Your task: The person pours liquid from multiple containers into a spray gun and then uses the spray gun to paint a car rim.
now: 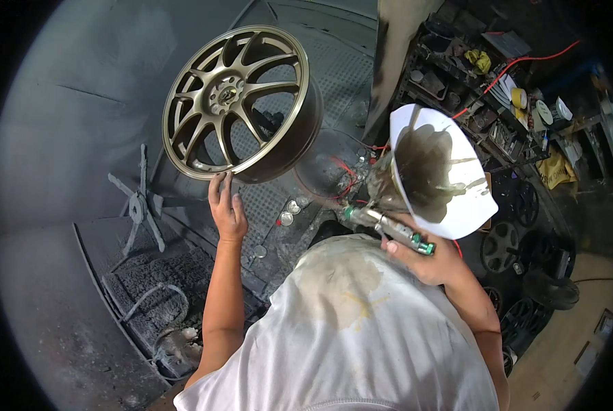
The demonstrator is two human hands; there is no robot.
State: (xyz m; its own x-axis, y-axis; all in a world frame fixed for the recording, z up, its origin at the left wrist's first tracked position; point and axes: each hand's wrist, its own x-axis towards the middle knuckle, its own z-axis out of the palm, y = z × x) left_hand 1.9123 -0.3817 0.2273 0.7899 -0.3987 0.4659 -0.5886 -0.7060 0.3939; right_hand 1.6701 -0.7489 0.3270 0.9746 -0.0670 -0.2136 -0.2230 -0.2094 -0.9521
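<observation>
A bronze multi-spoke wheel rim [253, 89] stands tilted at the upper left, its face toward me. My left hand [229, 214] reaches up to its lower edge. The fingertips, darkened, meet the lip there, while the thumb stays apart. At the right, my right hand [430, 264] is wrapped round a silver spray gun [397, 229] with green fittings, its front end pointing left. Above the gun flares a white cone-shaped sheet [477, 198], its inside stained dark brown. How the sheet joins the gun is hidden.
A grey star-shaped stand [138, 205] and a shaggy dark mat [162, 294] are at the left. Shelves [450, 89] crowded with tools and tapes fill the upper right. A red hose [519, 61] crosses there. More wheels [500, 246] lie at the right. Small round tins [287, 218] sit ahead of me.
</observation>
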